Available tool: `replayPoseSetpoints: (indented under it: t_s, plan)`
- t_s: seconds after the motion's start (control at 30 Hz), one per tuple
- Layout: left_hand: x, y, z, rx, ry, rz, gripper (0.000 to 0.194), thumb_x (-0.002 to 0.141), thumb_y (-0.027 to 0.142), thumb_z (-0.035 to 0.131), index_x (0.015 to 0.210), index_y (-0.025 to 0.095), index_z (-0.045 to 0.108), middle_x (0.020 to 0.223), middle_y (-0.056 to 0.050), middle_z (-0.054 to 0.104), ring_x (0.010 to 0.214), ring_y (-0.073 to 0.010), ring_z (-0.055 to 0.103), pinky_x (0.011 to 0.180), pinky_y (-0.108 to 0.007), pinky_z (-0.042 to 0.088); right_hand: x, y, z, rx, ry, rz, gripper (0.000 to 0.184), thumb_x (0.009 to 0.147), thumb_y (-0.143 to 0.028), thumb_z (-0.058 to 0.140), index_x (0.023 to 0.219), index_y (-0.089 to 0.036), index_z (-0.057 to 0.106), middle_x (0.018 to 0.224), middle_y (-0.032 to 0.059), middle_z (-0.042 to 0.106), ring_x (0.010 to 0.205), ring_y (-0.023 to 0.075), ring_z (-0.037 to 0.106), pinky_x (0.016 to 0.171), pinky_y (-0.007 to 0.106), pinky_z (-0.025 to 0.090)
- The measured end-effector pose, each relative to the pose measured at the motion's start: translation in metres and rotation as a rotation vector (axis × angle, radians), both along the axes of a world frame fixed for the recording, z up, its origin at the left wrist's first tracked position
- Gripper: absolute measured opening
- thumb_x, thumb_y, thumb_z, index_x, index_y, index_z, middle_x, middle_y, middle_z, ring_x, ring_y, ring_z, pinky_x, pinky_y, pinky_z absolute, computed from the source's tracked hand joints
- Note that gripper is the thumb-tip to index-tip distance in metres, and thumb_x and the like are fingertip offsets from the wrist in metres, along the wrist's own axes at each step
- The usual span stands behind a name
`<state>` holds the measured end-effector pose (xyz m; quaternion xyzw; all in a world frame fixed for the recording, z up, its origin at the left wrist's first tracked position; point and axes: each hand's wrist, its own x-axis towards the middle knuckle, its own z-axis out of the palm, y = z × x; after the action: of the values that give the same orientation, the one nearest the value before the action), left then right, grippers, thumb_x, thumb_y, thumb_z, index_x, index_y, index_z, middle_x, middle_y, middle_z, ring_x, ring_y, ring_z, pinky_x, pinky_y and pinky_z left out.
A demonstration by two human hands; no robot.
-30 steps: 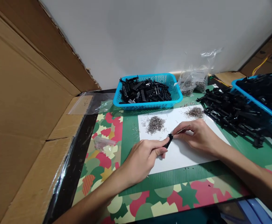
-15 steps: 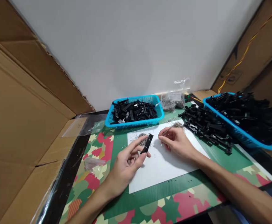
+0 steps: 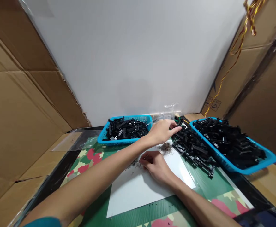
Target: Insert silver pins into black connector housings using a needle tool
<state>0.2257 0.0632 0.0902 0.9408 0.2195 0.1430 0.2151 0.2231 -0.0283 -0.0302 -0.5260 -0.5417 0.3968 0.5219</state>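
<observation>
Black elongated plastic parts (image 3: 192, 146) are heaped loose on a green mat (image 3: 211, 186) at the right, between a light-blue perforated plastic basket (image 3: 119, 142) of similar pieces at the far left and a blue plastic basket (image 3: 251, 170) filled likewise at the right. The heap's far-left edge is reached by the left hand (image 3: 163, 130), but whether a part is gripped cannot be told. The right hand (image 3: 157, 165), its fingers curled narrowly around something indistinct, is held over a white paper sheet (image 3: 138, 192).
</observation>
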Motion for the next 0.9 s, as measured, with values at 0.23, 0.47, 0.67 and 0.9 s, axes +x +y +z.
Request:
replayPoseSetpoints:
  t_s: [0.23, 0.47, 0.67, 0.9]
  plan:
    - [0.082, 0.023, -0.026, 0.034, 0.168, 0.001, 0.036, 0.106, 0.035, 0.07, 0.138, 0.018, 0.066, 0.138, -0.013, 0.067, 0.116, -0.0277, 0.071, 0.097, -0.048, 0.063, 0.002, -0.006, 0.009, 0.065, -0.284, 0.013, 0.031, 0.094, -0.01, 0.051, 0.066, -0.02, 0.056, 0.066, 0.0028, 0.068, 0.061, 0.0164, 0.06, 0.061, 0.026, 0.039]
    - [0.07, 0.031, -0.02, 0.027, 0.179, -0.156, 0.037, 0.106, 0.035, 0.07, 0.138, 0.017, 0.065, 0.138, -0.012, 0.067, 0.115, -0.0277, 0.071, 0.097, -0.049, 0.063, -0.002, -0.013, 0.008, 0.079, -0.665, -0.025, 0.019, 0.107, -0.022, 0.044, 0.101, -0.02, 0.061, 0.08, 0.0062, 0.074, 0.061, 0.0193, 0.057, 0.059, 0.031, 0.024]
    - [-0.031, 0.031, 0.019, 0.176, 0.167, -0.037, 0.028, 0.111, 0.035, 0.055, 0.121, 0.021, 0.077, 0.114, -0.01, 0.078, 0.107, -0.0257, 0.072, 0.099, -0.039, 0.054, 0.005, -0.014, 0.01, 0.072, -0.881, 0.099, 0.011, 0.102, -0.019, 0.052, 0.107, -0.019, 0.061, 0.075, 0.0075, 0.074, 0.056, 0.0217, 0.057, 0.057, 0.034, 0.018]
    - [-0.14, 0.078, 0.02, 0.208, 0.419, 0.492, 0.035, 0.106, 0.037, 0.07, 0.134, 0.016, 0.067, 0.133, -0.012, 0.069, 0.113, -0.0271, 0.072, 0.096, -0.048, 0.062, 0.015, -0.026, 0.013, 0.12, -0.863, 0.195, 0.02, 0.108, -0.018, 0.046, 0.093, -0.02, 0.059, 0.087, 0.0094, 0.074, 0.069, 0.0216, 0.063, 0.062, 0.033, 0.027]
